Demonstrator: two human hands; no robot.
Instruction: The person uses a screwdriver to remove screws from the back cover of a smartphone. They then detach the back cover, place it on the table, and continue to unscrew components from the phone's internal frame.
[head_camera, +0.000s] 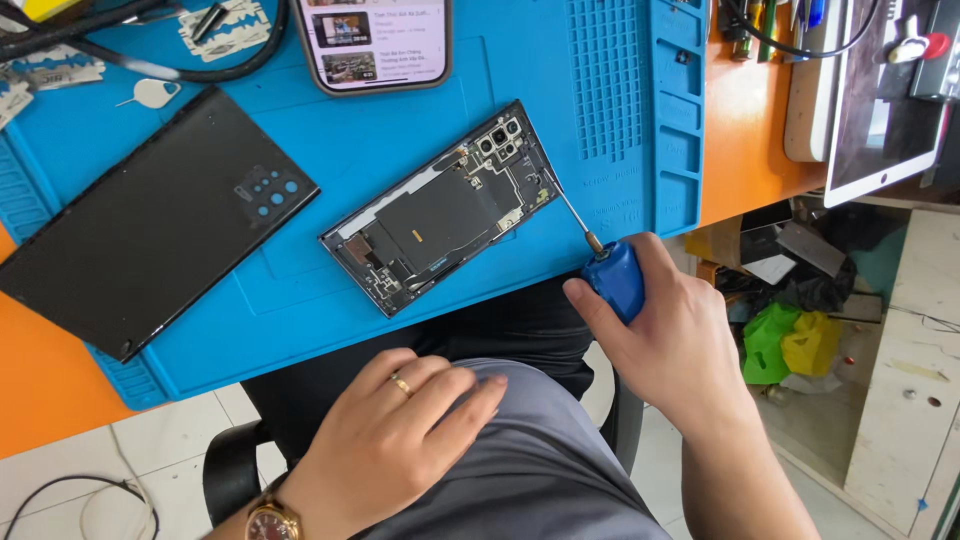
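Right hand: the right hand (655, 320) has its fingers curled tight around the blue-handled precision screwdriver (608, 272), off the desk's near edge.
Tip: on the right rim of the opened black smartphone with bare internals (445, 207), mid blue silicone repair mat (400, 200).
Left hand: the left hand (395, 440) lies flat on the thigh, fingers loosely spread, holding nothing.
Nearby: detached black back cover (150, 220) at the mat's left.
Risk: nothing steadies the phone; a slipping tip could gouge parts.

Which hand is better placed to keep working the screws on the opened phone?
Probably the right hand: it grips the blue screwdriver, whose tip reaches the opened phone. The left hand rests on the lap.
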